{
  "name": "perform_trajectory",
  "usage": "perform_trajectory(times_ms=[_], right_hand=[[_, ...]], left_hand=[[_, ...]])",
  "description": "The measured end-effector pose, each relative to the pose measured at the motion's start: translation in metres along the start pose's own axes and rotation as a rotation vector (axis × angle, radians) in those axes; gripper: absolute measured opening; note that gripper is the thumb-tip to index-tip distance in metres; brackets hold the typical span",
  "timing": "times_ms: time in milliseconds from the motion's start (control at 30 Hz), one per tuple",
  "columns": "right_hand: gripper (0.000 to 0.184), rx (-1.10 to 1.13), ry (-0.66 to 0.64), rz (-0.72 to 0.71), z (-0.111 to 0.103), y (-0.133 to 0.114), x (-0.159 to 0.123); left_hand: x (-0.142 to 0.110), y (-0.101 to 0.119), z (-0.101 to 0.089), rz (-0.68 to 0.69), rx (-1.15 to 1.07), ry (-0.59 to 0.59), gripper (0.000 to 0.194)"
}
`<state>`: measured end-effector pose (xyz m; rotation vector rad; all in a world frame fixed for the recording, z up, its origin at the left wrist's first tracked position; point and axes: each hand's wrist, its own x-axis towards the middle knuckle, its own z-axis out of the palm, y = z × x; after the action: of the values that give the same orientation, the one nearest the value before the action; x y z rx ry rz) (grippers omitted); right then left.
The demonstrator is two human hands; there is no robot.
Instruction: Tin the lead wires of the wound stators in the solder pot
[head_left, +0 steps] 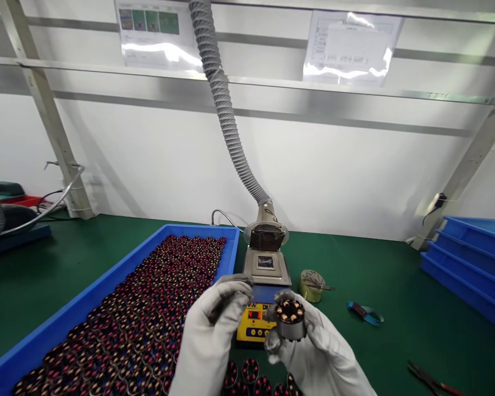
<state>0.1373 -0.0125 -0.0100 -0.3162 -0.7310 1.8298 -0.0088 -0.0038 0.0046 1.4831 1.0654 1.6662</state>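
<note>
My right hand point(313, 346), in a white glove, is closed around a small round motor stator point(290, 319) with copper windings, held up in front of a yellow solder pot point(260, 308). My left hand point(214, 335), also gloved, is curled beside it, with its fingertips pinching something thin and grey near the pot that I cannot make out. A few more stators point(251, 379) lie on the mat just below my hands.
A blue tray point(86, 297) full of several wound stators stands at left. A grey extraction hose point(223, 104) drops to the pot. A small round tin point(312, 285), a blue tool point(365, 312), pliers point(431, 379) and stacked blue trays point(470, 258) lie to the right.
</note>
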Motion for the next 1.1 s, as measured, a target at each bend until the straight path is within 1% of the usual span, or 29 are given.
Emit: perform_trajectory(times_ms=[33, 67, 133, 167, 200, 233, 300, 367, 433, 500, 533, 567, 600, 633, 667, 700, 733, 767, 800, 867, 933, 967, 1000, 1033, 1100], right_hand=[[0.040, 0.007, 0.008, 0.001, 0.002, -0.002, -0.002], [0.036, 0.003, 0.025, -0.003, 0.005, -0.005, -0.004], [0.026, -0.021, 0.078, -0.015, 0.010, -0.009, -0.007], [0.022, -0.035, 0.103, -0.019, 0.012, -0.010, -0.008], [0.020, -0.050, 0.124, -0.022, 0.014, -0.010, -0.008], [0.020, -0.067, 0.135, -0.025, 0.014, -0.009, -0.007], [0.022, -0.112, 0.121, -0.034, 0.013, -0.006, -0.004], [0.028, -0.132, 0.088, -0.035, 0.009, -0.001, 0.000], [0.031, -0.118, 0.054, -0.024, 0.005, 0.003, 0.002], [0.032, -0.090, 0.025, -0.017, 0.003, 0.004, 0.002], [0.032, -0.080, 0.013, -0.012, 0.002, 0.004, 0.002], [0.031, -0.073, 0.009, -0.004, 0.003, 0.003, 0.001], [0.032, -0.065, 0.013, -0.003, 0.005, 0.002, 0.000], [0.032, -0.060, 0.027, -0.009, 0.007, 0.001, 0.000], [0.032, -0.061, 0.047, -0.020, 0.009, 0.000, 0.000], [0.031, -0.065, 0.070, -0.030, 0.011, 0.000, 0.000], [0.031, -0.071, 0.088, -0.038, 0.012, 0.000, 0.000], [0.032, -0.074, 0.098, -0.046, 0.013, 0.001, 0.001], [0.032, -0.074, 0.095, -0.051, 0.012, 0.002, 0.001], [0.034, -0.044, 0.054, -0.038, 0.009, 0.004, 0.002], [0.035, 0.000, 0.005, -0.007, 0.004, 0.004, 0.001], [0.034, 0.013, -0.009, 0.017, 0.002, 0.003, 0.000], [0.033, 0.018, -0.011, 0.035, 0.001, 0.002, -0.001], [0.032, 0.017, -0.004, 0.036, 0.000, 0.000, -0.002], [0.027, 0.028, 0.018, 0.023, 0.001, -0.002, -0.005]], left_hand=[[0.000, 0.001, -0.002, -0.021, 0.055, -0.037, 0.012], [-0.001, 0.002, -0.004, -0.015, 0.125, -0.116, 0.027], [-0.001, 0.003, -0.004, 0.080, 0.251, -0.316, 0.061], [-0.001, 0.004, -0.003, 0.138, 0.277, -0.385, 0.069], [0.000, 0.004, -0.001, 0.198, 0.277, -0.414, 0.068], [0.000, 0.004, 0.001, 0.254, 0.256, -0.421, 0.060], [0.001, 0.004, 0.007, 0.315, 0.161, -0.373, 0.040], [0.001, 0.003, 0.011, 0.304, 0.016, -0.274, 0.022], [-0.001, 0.002, 0.012, 0.223, -0.139, -0.143, 0.010], [-0.002, 0.003, 0.010, 0.097, -0.247, 0.016, 0.009], [-0.003, 0.004, 0.008, 0.039, -0.264, 0.086, 0.010], [-0.003, 0.006, 0.006, -0.013, -0.254, 0.126, 0.008], [-0.002, 0.009, 0.004, -0.048, -0.226, 0.115, 0.004], [-0.002, 0.012, 0.003, -0.069, -0.189, 0.044, 0.008], [-0.001, 0.015, 0.004, -0.081, -0.158, -0.056, 0.014], [-0.001, 0.017, 0.006, -0.084, -0.145, -0.150, 0.018], [-0.001, 0.018, 0.008, -0.076, -0.153, -0.211, 0.018], [-0.002, 0.019, 0.011, -0.066, -0.176, -0.221, 0.015], [-0.002, 0.018, 0.013, -0.048, -0.200, -0.200, 0.012], [-0.004, 0.015, 0.014, -0.037, -0.224, -0.092, 0.011], [-0.004, 0.011, 0.009, -0.068, -0.212, 0.039, 0.008], [-0.005, 0.009, 0.005, -0.082, -0.186, 0.084, 0.007], [-0.005, 0.008, 0.002, -0.079, -0.142, 0.096, 0.004], [-0.004, 0.008, -0.001, -0.062, -0.073, 0.052, 0.013], [-0.004, 0.009, -0.002, 0.020, 0.097, -0.166, 0.045]])
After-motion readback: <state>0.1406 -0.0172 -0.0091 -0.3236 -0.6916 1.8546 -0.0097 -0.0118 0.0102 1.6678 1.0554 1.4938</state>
